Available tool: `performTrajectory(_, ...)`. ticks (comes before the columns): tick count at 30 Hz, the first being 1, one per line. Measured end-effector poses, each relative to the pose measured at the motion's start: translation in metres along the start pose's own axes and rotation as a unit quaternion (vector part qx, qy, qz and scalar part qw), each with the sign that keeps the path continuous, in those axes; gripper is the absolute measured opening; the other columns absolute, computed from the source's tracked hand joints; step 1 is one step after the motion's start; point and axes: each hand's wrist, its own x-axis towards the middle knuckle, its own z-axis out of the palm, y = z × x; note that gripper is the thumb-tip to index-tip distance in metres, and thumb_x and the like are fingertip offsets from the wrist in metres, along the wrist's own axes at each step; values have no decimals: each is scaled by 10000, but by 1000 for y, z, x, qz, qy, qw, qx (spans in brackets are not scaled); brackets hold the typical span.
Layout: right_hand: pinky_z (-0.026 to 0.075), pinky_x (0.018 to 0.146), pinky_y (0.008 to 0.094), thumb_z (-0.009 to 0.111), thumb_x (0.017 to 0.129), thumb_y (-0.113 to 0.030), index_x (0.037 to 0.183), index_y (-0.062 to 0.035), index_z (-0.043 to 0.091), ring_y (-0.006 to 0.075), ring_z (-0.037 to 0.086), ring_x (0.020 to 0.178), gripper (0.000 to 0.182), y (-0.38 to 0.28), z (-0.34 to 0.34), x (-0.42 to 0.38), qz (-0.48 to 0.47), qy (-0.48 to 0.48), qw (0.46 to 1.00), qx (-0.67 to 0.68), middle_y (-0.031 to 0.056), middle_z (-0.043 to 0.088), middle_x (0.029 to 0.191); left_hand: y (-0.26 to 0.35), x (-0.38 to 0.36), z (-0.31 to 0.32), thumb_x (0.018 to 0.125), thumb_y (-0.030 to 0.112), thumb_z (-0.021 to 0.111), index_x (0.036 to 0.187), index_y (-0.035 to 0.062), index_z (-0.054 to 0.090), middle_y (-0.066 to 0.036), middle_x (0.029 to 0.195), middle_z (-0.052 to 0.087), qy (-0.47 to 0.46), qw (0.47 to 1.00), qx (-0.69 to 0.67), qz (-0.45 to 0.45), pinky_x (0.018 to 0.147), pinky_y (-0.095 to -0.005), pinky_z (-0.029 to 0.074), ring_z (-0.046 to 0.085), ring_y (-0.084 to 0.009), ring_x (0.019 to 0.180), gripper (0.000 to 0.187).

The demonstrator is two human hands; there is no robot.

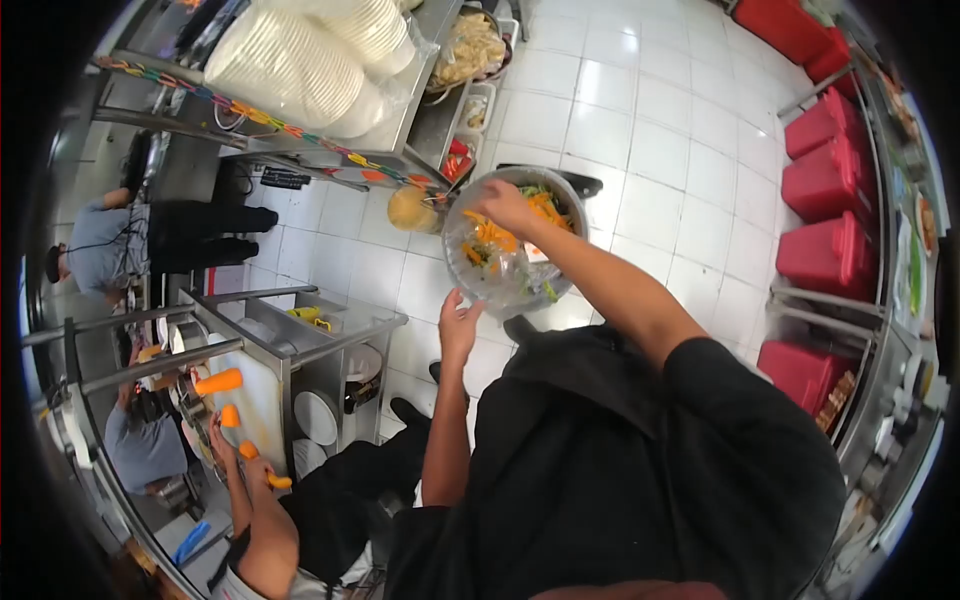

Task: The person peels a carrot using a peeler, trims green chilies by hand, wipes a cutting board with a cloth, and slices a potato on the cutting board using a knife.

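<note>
A round bin (455, 262) lined with clear plastic stands on the floor in front of me. Inside it lie orange peelings (490, 235), green scraps (548, 290) and a pale piece of packaging. My right hand (505, 208) reaches over the bin, its fingers loosely bent and pointing left just above the peelings, with nothing visible in them. Just outside the bin's near left rim, my left hand (460, 328) is raised with its fingers apart and nothing in it.
A steel table (415, 130) with stacked white containers (290, 70) is at upper left. Red bins (825, 180) line the right side. At lower left, a co-worker's hands (255, 465) are by carrots (220, 382) on a white board (262, 390). Another person (120, 245) stands farther left.
</note>
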Motion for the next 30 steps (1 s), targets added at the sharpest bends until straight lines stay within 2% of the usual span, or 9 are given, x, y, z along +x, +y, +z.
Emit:
performTrajectory(5, 503, 569, 277, 592, 809, -28, 1217, 32, 544, 153, 613, 639, 415, 124, -143, -48, 196, -73, 970, 123, 101, 650, 774, -28, 10, 17, 777, 323, 757, 1336, 28, 516, -202, 1140, 642, 83, 985, 139, -54, 836, -360, 514, 641, -277, 969, 677)
performTrajectory(10, 490, 481, 293, 498, 818, -4, 1266, 12, 490, 175, 586, 573, 448, 262, -379, -166, 328, 168, 920, 133, 99, 610, 738, -99, -15, 65, 805, 252, 716, 1401, 18, 430, -155, 1034, 636, 0, 961, 190, -200, 670, -329, 491, 590, -205, 808, 702)
performTrajectory(12, 471, 484, 285, 523, 850, -105, 985, -66, 573, 161, 531, 536, 149, 302, -480, -225, 346, 241, 897, 134, 54, 568, 689, -91, -30, 81, 753, 351, 733, 1208, -33, 579, -170, 932, 667, -115, 933, 259, -224, 584, -395, 534, 648, -279, 736, 615)
performTrajectory(13, 493, 501, 288, 464, 901, -128, 1154, -85, 582, 142, 561, 576, 283, 311, -524, -251, 373, 319, 848, 199, 28, 589, 721, -99, -24, 87, 751, 361, 732, 1155, -45, 602, -163, 868, 664, -202, 908, 304, -208, 518, -398, 522, 640, -276, 665, 588)
performTrajectory(16, 432, 542, 287, 507, 915, -265, 891, -170, 551, 119, 552, 594, 107, 312, -622, -288, 392, 380, 807, 226, -8, 563, 675, -74, -28, 132, 749, 402, 724, 1088, -49, 628, -205, 859, 669, -88, 938, 261, -210, 645, -412, 541, 658, -307, 726, 572)
performTrajectory(19, 432, 560, 275, 461, 948, -182, 864, -125, 536, 119, 546, 614, 126, 265, -651, -250, 311, 372, 838, 252, -14, 550, 703, -54, 8, 169, 735, 420, 708, 1091, -43, 643, -258, 1001, 672, -146, 925, 325, -129, 839, -426, 517, 657, -377, 938, 588)
performTrajectory(22, 476, 587, 286, 493, 927, -89, 1072, -53, 544, 141, 548, 628, 158, 244, -639, -161, 252, 329, 859, 299, 30, 552, 734, -5, 57, 209, 732, 386, 681, 1069, -38, 652, -259, 1088, 649, -173, 899, 399, -61, 846, -432, 515, 641, -379, 999, 542)
performTrajectory(24, 516, 626, 312, 542, 890, -28, 1305, -12, 456, 164, 568, 647, 423, 201, -600, -94, 232, 259, 893, 286, 82, 584, 777, 12, 85, 230, 757, 375, 672, 1137, -30, 619, -248, 1136, 635, -147, 917, 371, -12, 896, -417, 490, 621, -361, 1054, 558)
performTrajectory(30, 527, 671, 317, 595, 858, -33, 1242, 57, 508, 178, 598, 700, 404, 115, -538, 41, 156, 91, 982, 46, 129, 646, 875, 104, 127, 291, 737, 380, 674, 1220, -23, 595, -263, 1187, 612, -105, 962, 251, 15, 977, -399, 456, 587, -363, 1130, 635)
